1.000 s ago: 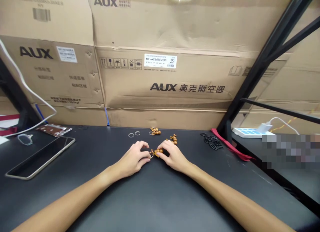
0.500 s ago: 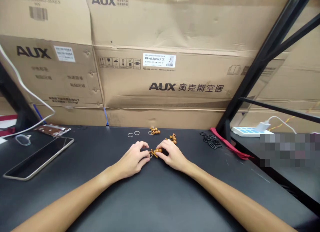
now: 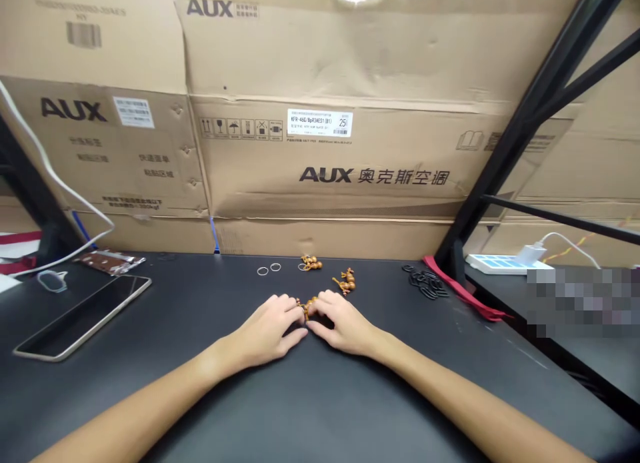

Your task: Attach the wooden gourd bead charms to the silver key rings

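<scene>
Between my two hands is a small brown gourd pendant (image 3: 307, 308) with a yellowish cord, partly covered by my fingers. My right hand (image 3: 340, 322) is curled over its right side, fingers and thumb gripping it. My left hand (image 3: 273, 326) is closed at its left end, fingertips on what looks like a thin metal ring there, mostly hidden. Just behind my right hand lies another gourd pendant (image 3: 349, 281). Farther back, a gourd pendant (image 3: 313, 263) has a metal ring (image 3: 301, 267) at its left.
Two loose metal rings (image 3: 263, 271) lie left of the back pendant. Several black oval clips (image 3: 425, 280) are heaped at right beside a red strap (image 3: 465, 296). A phone (image 3: 85, 316) and a brown packet (image 3: 110, 262) lie at left. Cardboard boxes (image 3: 325, 203) stand behind the table.
Both hands have come slightly nearer to me and closer together, covering more of the pendant. The pendant behind my right hand is now more exposed. The camera view has shifted slightly.
</scene>
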